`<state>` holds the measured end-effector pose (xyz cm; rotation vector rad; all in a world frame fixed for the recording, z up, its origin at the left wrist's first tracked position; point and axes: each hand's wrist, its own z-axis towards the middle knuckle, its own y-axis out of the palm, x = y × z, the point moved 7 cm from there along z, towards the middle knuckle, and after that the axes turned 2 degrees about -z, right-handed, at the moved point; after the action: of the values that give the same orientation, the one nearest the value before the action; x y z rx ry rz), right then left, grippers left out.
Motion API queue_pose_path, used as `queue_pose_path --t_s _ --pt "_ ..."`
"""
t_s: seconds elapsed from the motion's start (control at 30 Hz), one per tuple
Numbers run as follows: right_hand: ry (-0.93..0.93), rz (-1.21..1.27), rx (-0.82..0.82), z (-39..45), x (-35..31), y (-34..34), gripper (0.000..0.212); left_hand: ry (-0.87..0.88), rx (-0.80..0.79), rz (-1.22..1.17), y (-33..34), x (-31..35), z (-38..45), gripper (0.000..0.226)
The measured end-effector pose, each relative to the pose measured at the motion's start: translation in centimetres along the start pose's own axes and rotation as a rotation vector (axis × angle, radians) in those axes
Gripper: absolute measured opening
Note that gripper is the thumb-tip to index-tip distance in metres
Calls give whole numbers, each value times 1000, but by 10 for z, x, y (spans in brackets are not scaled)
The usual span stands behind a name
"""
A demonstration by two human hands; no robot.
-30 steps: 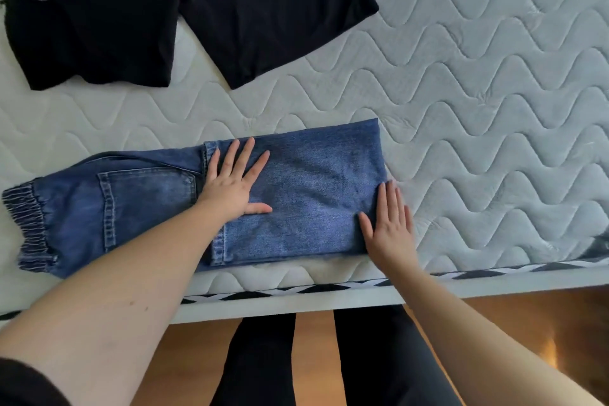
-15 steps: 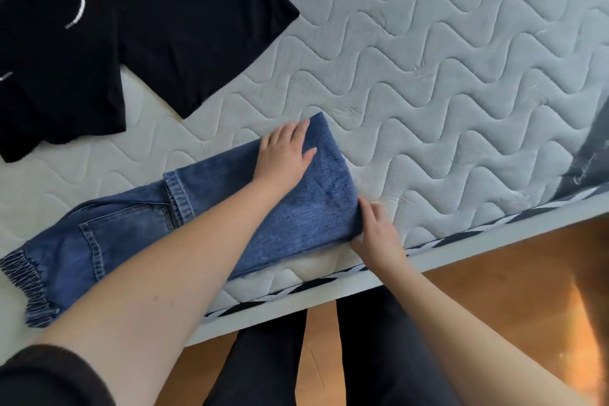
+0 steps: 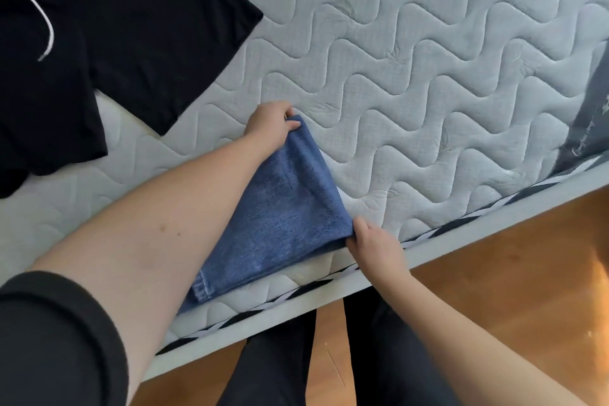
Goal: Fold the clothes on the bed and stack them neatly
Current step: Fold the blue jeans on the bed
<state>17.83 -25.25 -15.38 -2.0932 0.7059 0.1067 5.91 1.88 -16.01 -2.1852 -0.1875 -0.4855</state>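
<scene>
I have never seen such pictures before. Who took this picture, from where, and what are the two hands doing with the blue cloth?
There is no machine here. A person wears a camera on the head, so you look forward and down along their own arms. They stand at the edge of a bed with a quilted mattress. The blue cloth is a pair of jeans, already folded over. The left hand pinches its far corner, and the right hand grips its near corner at the mattress edge. A black garment with a white drawstring lies spread out further away, at upper left. Below you see the person's dark trousers and a wooden floor.
</scene>
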Motion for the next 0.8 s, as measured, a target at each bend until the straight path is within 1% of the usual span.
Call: queue_pose_path --t_s 0.07,0.1,0.13,0.17,0.23,0.3,0.33,0.37,0.43,0.47,0.57,0.7,0.73,0.8 --pt "-27 -98 -23 1 5 0 10 34 4 9 5 5 -1 17" --pt "-42 -171 -44 2 7 2 13 41 25 8 6 6 -3 18" --pt "-43 -210 -61 3 10 4 15 45 60 9 5 5 -6 19" --pt "-16 -188 -57 2 15 5 15 50 108 19 2 4 -11 20" --pt "99 -10 -21 -5 27 6 13 85 225 52 -3 2 -26 26" --pt "239 341 -53 -13 35 17 26 190 324 82 -1 5 -51 33" --pt "279 509 -91 -16 34 23 35 256 344 102 5 7 -67 36" --pt "268 607 -115 -17 29 26 43 318 345 131 14 7 -83 39" --pt "173 610 -100 -15 16 26 55 415 319 188 39 1 -118 46" --pt "151 595 -68 -13 13 24 57 445 299 200 53 -4 -135 49" --pt "219 597 16 -10 11 23 49 487 221 234 91 -15 -176 55" --pt "243 645 134 -15 8 27 45 475 79 344 122 -22 -198 76" --pt "250 673 150 -17 8 29 42 464 64 352 123 -21 -198 78" --pt "298 731 150 -17 11 33 31 441 59 300 120 -18 -196 69"
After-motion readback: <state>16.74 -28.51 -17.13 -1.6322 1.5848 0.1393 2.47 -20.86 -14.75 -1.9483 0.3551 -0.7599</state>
